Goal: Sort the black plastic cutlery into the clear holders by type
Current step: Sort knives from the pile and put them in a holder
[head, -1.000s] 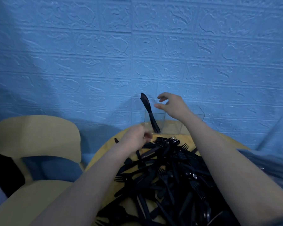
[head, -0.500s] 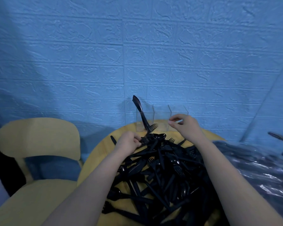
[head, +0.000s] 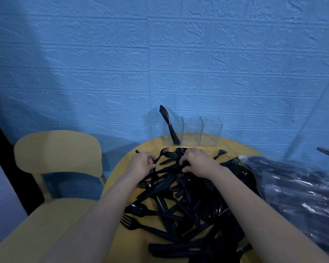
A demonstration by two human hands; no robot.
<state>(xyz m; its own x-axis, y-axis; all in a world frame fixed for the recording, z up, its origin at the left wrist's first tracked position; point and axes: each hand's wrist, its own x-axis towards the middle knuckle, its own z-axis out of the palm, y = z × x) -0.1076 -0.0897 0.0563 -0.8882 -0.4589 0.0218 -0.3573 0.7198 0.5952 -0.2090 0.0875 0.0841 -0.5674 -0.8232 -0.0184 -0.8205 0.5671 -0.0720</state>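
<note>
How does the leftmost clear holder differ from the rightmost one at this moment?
The leftmost holder has black knives standing in it, tilted left and poking above its rim; the rightmost holder looks empty. The leftmost sits nearer the chair, the rightmost nearer the plastic bag. Both are clear, similar-sized, on the table's far edge.

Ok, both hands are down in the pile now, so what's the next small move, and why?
Probably lift the fork that the left hand pinches by its handle and drop it into the middle holder. The left holder already has knives standing in it, while the middle and right ones look empty. The right hand is curled over the pile; what it grips is unclear.
</note>
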